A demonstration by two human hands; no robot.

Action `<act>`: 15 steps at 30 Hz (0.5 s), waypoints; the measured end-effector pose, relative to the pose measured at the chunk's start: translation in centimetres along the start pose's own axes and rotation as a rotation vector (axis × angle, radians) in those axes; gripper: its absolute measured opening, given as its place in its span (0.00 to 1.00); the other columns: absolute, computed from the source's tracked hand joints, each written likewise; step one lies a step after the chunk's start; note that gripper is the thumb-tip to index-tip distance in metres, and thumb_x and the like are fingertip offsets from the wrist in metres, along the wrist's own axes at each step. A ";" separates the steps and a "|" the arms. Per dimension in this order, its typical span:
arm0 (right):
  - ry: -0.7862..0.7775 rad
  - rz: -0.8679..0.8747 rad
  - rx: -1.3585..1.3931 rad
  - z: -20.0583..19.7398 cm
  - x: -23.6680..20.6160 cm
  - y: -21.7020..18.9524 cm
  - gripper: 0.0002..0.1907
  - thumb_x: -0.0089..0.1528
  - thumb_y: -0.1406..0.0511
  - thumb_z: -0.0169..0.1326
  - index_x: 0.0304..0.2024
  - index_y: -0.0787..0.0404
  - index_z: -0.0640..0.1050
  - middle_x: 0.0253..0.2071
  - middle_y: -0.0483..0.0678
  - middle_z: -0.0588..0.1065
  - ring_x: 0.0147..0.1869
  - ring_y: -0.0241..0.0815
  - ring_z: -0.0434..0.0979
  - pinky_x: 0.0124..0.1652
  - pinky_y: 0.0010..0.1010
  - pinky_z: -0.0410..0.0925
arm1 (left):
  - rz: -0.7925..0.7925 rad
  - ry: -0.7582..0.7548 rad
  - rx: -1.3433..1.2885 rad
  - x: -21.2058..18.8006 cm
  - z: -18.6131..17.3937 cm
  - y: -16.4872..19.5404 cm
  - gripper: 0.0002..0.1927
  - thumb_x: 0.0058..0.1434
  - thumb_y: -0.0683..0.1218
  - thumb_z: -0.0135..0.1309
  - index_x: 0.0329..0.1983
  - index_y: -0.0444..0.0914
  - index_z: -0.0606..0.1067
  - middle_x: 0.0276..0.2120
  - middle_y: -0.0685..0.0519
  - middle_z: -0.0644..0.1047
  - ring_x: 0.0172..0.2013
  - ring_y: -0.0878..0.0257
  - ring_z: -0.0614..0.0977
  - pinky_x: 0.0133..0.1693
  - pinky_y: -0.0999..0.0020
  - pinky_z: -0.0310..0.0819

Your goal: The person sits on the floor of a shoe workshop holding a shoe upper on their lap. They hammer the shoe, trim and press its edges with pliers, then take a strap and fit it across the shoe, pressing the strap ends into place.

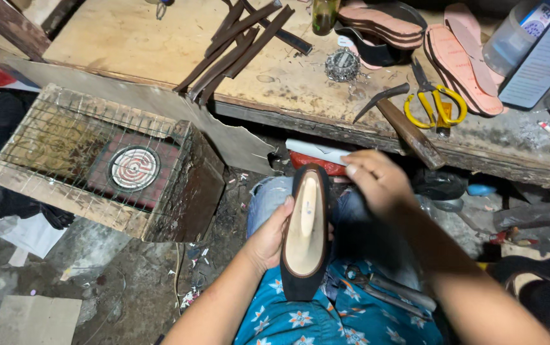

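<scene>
A black shoe upper [305,233] stretched over a pale wooden last stands sole-up on my lap. My left hand [268,237] grips its left side, thumb against the edge. Over the toe end, my right hand [375,181] presses with curled fingers on the black material. Whether the right hand also holds a small tool is hidden.
A worn wooden workbench [160,45] carries dark leather strips [236,45], a hammer [403,121], yellow-handled scissors [438,102], pink insoles [463,61] and a plastic bottle [518,32]. To the left, a wire-covered wooden box holds a coil heater [133,167]. Pliers [383,287] lie on my lap.
</scene>
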State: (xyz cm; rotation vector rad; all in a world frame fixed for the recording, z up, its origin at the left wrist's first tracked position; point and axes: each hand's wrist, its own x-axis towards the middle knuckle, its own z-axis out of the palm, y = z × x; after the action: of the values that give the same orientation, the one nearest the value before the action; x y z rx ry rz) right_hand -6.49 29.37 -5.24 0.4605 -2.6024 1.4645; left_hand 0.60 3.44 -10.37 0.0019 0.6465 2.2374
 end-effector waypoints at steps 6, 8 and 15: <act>-0.037 0.042 0.116 2.5 -2.2 -2.5 0.14 0.64 0.66 0.51 0.49 0.65 0.82 0.49 0.50 0.81 0.53 0.41 0.82 0.54 0.29 0.70 | 0.015 0.049 0.001 -0.4 -0.1 0.0 0.38 0.71 0.69 0.38 0.60 0.33 0.73 0.48 0.40 0.80 0.47 0.51 0.83 0.52 0.56 0.79; -0.032 0.041 0.136 3.1 -2.6 -3.2 0.14 0.64 0.67 0.51 0.49 0.65 0.81 0.51 0.50 0.80 0.55 0.42 0.81 0.55 0.29 0.70 | 0.015 0.069 0.002 -0.5 0.1 -0.1 0.38 0.72 0.69 0.38 0.60 0.32 0.73 0.47 0.40 0.80 0.46 0.51 0.83 0.51 0.56 0.79; -0.044 -0.085 0.291 4.0 -3.0 -5.6 0.16 0.67 0.69 0.49 0.56 0.70 0.77 0.59 0.55 0.75 0.67 0.45 0.72 0.65 0.32 0.62 | 0.016 0.074 -0.010 -1.1 0.7 -0.3 0.36 0.72 0.67 0.38 0.61 0.33 0.72 0.48 0.41 0.80 0.47 0.52 0.83 0.52 0.56 0.78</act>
State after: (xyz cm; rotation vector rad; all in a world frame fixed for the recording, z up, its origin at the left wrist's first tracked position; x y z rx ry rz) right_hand -1.74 23.89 -3.54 0.6317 -2.3747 1.8297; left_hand 1.73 3.19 -9.68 -0.0815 0.6778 2.2651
